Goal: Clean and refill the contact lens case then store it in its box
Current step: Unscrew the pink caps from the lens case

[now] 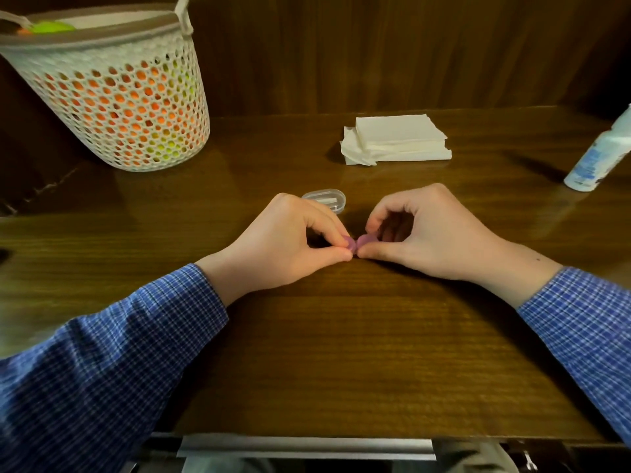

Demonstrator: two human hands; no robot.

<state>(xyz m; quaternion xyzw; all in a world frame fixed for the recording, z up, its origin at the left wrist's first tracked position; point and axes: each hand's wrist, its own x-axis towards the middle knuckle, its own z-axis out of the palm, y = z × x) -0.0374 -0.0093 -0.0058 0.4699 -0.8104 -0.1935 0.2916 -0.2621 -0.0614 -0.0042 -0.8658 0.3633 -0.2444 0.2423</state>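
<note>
Pinching opposite ends, both hands (pixel 355 249) hold the purple lens case (pixel 459 243) lying left-to-right on the table (pixel 341 353).

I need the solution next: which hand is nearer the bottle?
Right. The right hand pinches the purple lens case at table centre; the bottle stands beyond it at the right edge. The left hand is farther.

A: How much of the purple lens case (pixel 459 243) shows?
B: A sliver; fingers (pixel 336 230) cover the rest, so lids can't be told.
A: The bottle (pixel 601 155)?
B: Cut off by the right edge, label blurred.
A: The basket (pixel 112 97)?
B: Cropped at the left; its orange and green contents unclear.
</note>
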